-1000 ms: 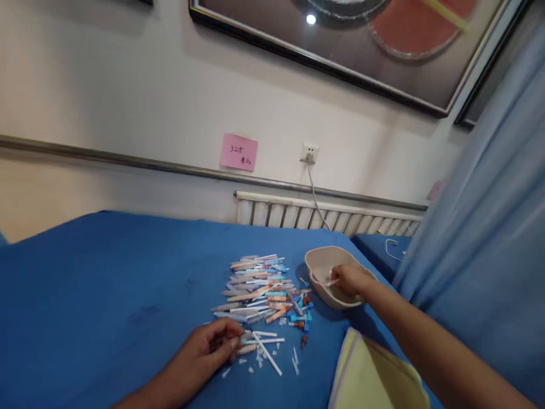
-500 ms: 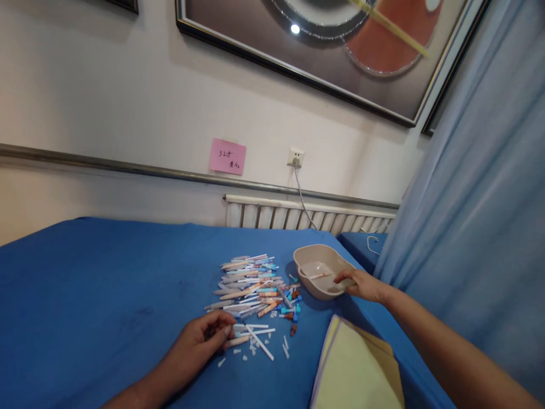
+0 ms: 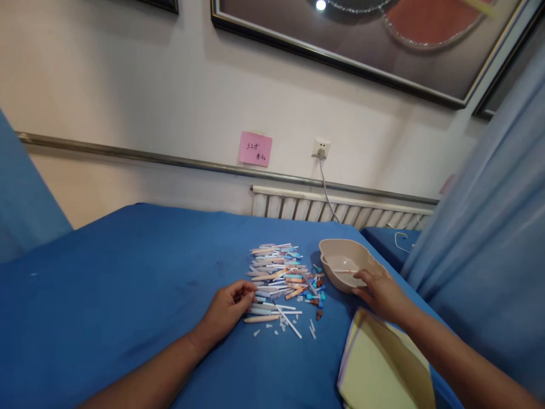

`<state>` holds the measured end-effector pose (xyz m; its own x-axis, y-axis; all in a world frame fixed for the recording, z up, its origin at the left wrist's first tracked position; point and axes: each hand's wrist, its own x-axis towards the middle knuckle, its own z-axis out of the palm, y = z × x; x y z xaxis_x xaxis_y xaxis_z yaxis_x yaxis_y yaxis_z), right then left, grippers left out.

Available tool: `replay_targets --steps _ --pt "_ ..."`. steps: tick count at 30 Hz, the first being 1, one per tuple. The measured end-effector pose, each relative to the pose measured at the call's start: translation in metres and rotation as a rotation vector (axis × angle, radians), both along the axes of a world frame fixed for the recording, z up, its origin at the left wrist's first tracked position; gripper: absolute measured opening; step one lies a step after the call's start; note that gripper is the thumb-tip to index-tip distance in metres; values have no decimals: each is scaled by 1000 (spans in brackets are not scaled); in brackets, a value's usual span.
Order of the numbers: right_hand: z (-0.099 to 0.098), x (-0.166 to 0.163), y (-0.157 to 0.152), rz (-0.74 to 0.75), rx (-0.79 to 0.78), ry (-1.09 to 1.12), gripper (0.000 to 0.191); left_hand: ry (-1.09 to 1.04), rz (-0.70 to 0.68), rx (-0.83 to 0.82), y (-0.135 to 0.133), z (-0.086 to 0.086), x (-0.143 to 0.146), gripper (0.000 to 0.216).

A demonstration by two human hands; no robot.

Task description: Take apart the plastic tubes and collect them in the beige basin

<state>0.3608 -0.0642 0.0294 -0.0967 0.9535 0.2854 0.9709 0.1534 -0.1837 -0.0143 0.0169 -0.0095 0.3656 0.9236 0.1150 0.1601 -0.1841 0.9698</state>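
My left hand (image 3: 232, 307) rests at the left ends of a heap of pens and pen parts (image 3: 276, 272). Its fingers are curled together, and whatever they pinch is hidden. Below its fingertips lie a peach pen barrel (image 3: 260, 320) and a white tube (image 3: 289, 321) set at a slant. At the near right side of a beige bowl (image 3: 326, 245), my right hand (image 3: 378, 292) has fingers over the rim and the thumb outside, closed on it. A thin stick-like pen part (image 3: 344, 271) lies inside the bowl.
Blue and brown small caps (image 3: 315, 301) and tiny clear bits (image 3: 283, 324) are scattered right of and below the heap. A yellowish folded cloth or folder (image 3: 383, 363) lies at the front right. A blue curtain (image 3: 489, 227) hangs at right; a radiator (image 3: 306, 207) lines the wall.
The view has swung left, so everything sits further right. My left hand has shifted slightly away from me along the pen ends. My right hand has come round to the bowl's nearer side.
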Motion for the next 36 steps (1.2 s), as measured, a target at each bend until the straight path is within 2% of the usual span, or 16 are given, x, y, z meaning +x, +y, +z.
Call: replay_targets --steps 2,6,8,11,14,16,22,28,36 --pt "12 -22 1 -7 108 29 26 -6 1 -3 -1 0 1 24" --pt "28 -90 11 128 191 340 17 -20 5 -24 -4 2 2 21" --pt "21 -124 19 154 206 446 12 -27 13 -35 -5 3 1 21" --pt "-6 -155 29 150 148 512 8 -20 29 -43 -5 5 -1 21" --pt "-33 -160 31 203 19 440 6 5 24 -47 -3 7 -2 21" --pt "-41 -155 28 255 -99 398 5 22 17 -49 -1 8 -2 20" --pt "-31 -150 22 307 -306 335 2 34 22 -98 1 8 0 18" --pt "-32 -154 21 289 -335 314 2 56 -23 -110 -1 5 0 19" --pt "-34 -155 20 263 -304 298 17 109 -26 -79 -3 6 2 20"
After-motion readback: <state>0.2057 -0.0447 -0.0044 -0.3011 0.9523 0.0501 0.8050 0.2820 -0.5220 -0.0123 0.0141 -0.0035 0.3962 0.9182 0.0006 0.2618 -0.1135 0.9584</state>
